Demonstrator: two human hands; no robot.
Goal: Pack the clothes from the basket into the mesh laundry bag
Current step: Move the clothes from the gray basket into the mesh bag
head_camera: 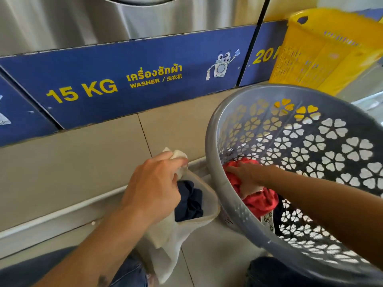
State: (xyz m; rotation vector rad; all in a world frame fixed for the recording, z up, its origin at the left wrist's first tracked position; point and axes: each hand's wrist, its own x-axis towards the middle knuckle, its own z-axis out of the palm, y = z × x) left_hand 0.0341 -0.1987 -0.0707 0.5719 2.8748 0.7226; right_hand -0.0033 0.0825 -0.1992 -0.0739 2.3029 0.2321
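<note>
A grey plastic basket (226, 129) with flower-shaped holes is tilted toward me at the right. Inside it lies a red garment (260, 200), and my right hand (243, 176) reaches in and grips that red cloth. A white mesh laundry bag (165, 243) hangs open at the centre between my knees, with a dark navy garment (191, 200) inside it. My left hand (153, 183) grips the bag's upper rim and holds its mouth open.
A row of washers with a blue panel (124, 83) marked 15 KG stands directly ahead above a beige tiled base. A yellow basket (323, 52) stands at the back right. My jeans-clad knees (128, 272) are at the bottom edge.
</note>
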